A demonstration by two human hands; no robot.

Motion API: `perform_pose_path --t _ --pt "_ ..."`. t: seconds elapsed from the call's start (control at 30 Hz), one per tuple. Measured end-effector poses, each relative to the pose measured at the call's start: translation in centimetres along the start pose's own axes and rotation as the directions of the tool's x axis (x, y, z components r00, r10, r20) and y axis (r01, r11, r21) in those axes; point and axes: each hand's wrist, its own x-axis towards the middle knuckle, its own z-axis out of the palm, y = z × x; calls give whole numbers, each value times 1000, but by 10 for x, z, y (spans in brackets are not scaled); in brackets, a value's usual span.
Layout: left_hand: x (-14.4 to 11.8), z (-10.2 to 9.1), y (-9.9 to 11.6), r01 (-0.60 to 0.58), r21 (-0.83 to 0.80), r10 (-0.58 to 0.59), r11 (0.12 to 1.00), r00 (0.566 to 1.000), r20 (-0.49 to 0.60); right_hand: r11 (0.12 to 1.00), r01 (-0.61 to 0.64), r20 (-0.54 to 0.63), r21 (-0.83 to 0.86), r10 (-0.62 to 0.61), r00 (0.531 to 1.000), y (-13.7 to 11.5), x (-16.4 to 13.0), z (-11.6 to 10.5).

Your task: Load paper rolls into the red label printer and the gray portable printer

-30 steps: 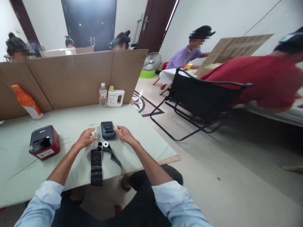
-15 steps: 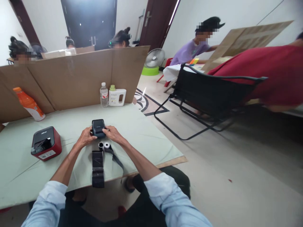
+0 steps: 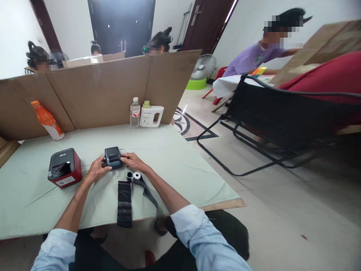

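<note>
On the pale green table, my left hand (image 3: 97, 170) and my right hand (image 3: 134, 161) grip a small dark boxy device, which looks like a portable printer (image 3: 113, 157), from its two sides. Its top faces up, slightly turned. The left fingers wrap its left edge and near corner; the right fingertips press its right edge. Just nearer to me stand two small rolls, one dark-cored (image 3: 129, 176) and one white-cored (image 3: 137, 176). A wide black strip (image 3: 124, 203) runs from them over the front edge, and a narrow dark strip (image 3: 150, 198) trails to the right.
A red and black box-shaped machine (image 3: 64, 168) stands at left. An orange bottle (image 3: 47, 120), a water bottle (image 3: 135, 113) and a white jug (image 3: 152, 116) stand along the cardboard screen (image 3: 104, 90). To the right are a black folding chair (image 3: 262, 113) and other people.
My hands have shifted the device leftward across the table, nearer the red machine and away from the rolls, turning it slightly. My view has swung left.
</note>
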Motion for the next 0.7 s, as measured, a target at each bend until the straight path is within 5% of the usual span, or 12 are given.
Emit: perform_pose_path --t 0.43,0.57,0.7 --pt "-18 1 2 -103 71 111 992 986 -127 994 108 -91 31 -105 990 30 -8 5" --pt "-5 -4 -4 -26 2 26 1000 983 -181 992 88 -87 89 -81 993 37 -7 6" --pt "17 -7 -9 163 -131 -182 978 973 -140 990 82 -99 111 -71 993 40 -6 8"
